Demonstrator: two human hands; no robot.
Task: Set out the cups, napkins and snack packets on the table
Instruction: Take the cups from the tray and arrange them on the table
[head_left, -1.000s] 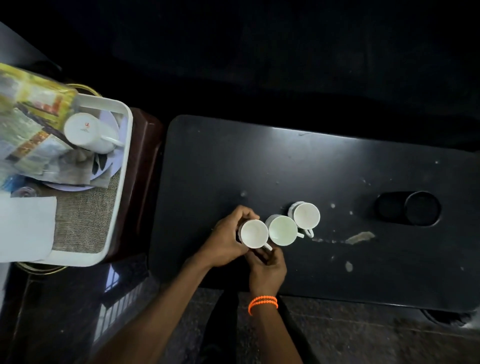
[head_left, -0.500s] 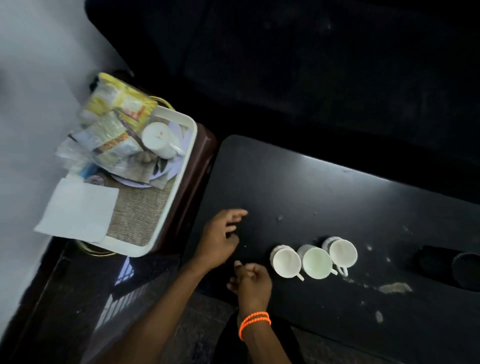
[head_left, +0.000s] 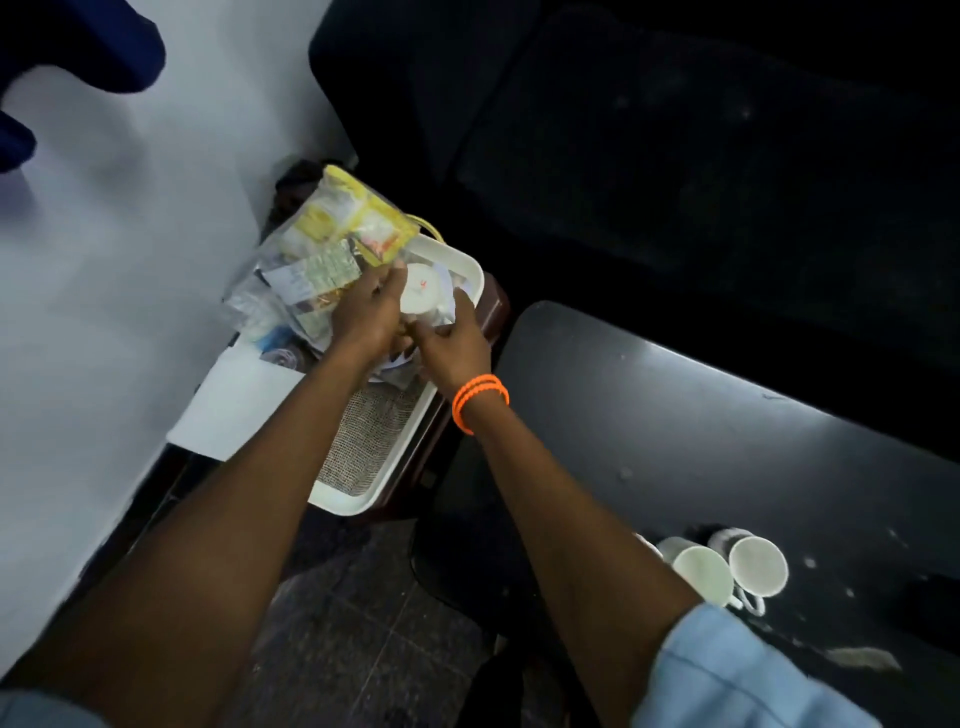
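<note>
Both hands are reaching over the white tray (head_left: 457, 270) at upper left of the black table (head_left: 701, 441). The left hand (head_left: 371, 312) is lying against the near-left side of a white cup (head_left: 423, 296) that is sitting in the tray on its side, fingers extended along the cup wall, thumb hidden; whether the fingers are actually closing round the cup cannot be told. The right hand (head_left: 454, 343), wearing an orange bead bracelet (head_left: 479, 400) at the wrist, is touching the cup's right side with fingers curving round it, apparently grasping; the contact is partly blurred. The snack packets (head_left: 322, 249) are piling in the far-left part of the tray, a yellow one leaning on top, just beside the left hand. A white napkin (head_left: 234, 410) is lying at the tray's left edge, overhanging it, on a woven mat (head_left: 369, 441) that is lining the tray floor. The tray is resting on a brown stand (head_left: 493, 306) just beside the table's left end. Three white cups (head_left: 727, 569) are standing in a close row near the table's front edge, well apart from the tray; the leftmost is mostly hidden behind the right forearm. Pale blue sleeves (head_left: 727, 675) are showing at the bottom edge.
</note>
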